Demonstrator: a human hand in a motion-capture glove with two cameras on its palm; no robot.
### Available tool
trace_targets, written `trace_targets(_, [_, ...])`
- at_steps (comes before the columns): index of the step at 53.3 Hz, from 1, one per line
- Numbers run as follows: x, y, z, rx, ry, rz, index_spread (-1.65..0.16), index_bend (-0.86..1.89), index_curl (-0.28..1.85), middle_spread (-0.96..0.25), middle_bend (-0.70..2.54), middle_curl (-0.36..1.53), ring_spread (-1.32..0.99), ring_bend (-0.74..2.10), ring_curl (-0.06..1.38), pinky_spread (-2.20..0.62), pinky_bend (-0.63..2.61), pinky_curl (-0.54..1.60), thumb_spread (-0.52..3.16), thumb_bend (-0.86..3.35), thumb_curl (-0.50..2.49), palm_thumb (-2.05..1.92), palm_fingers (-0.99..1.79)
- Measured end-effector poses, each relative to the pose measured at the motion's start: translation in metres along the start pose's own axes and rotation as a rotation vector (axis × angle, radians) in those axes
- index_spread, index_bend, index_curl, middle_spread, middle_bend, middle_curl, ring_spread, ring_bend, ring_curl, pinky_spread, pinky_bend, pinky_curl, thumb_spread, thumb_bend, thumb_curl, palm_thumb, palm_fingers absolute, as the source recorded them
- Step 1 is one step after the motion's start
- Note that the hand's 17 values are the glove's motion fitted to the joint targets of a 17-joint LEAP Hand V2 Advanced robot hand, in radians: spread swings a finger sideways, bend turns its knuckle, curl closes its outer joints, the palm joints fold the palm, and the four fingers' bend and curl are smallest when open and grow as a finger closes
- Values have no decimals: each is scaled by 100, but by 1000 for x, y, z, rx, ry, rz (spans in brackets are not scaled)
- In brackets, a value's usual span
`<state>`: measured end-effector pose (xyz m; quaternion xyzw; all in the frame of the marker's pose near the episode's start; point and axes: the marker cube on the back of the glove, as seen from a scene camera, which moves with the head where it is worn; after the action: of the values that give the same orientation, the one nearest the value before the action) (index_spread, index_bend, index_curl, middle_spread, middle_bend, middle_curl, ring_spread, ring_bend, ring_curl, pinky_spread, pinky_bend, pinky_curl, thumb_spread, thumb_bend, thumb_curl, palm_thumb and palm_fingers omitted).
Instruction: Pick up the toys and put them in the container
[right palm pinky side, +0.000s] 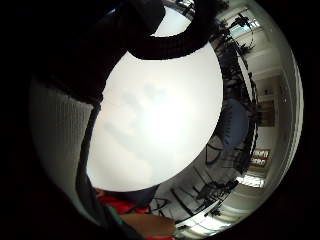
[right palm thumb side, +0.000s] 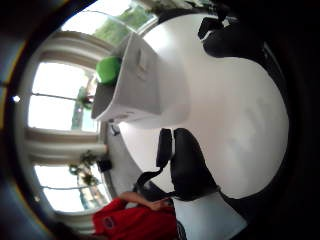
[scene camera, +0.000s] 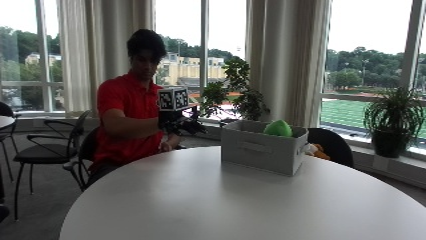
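Above table (scene camera: 200, 200) edge | gloved hand (scene camera: 186, 125) raised, fingers loose, holding nothing | green toy (scene camera: 278, 128) in container (scene camera: 263, 149)

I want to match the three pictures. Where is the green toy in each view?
Outside view: the green toy sticks up out of the grey container on the white table.
Thumb side palm view: it shows at the container's open top, toward the windows.
Little finger side palm view: not in it; only the table appears.
Shared landmark: the round white table, in all three.
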<state>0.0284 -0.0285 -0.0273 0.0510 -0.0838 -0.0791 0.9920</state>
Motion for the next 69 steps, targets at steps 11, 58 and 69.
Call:
trace_targets(11, [-2, 0, -3, 4, 7, 10, -43, 42, 48, -14, 18, 30, -13, 20, 34, 7, 59, 34, 128, -2, 35, 6, 16])
trace_targets(58, [2, -8, 1, 3, 23, -19, -43, 43, 48, -15, 18, 30, -13, 20, 34, 7, 58, 34, 128, -1, 35, 7, 16])
trace_targets(69, [-1, -4, 3, 0, 16, -2, -44, 43, 48, -15, 18, 30, -13, 20, 34, 7, 58, 34, 128, -1, 35, 7, 15])
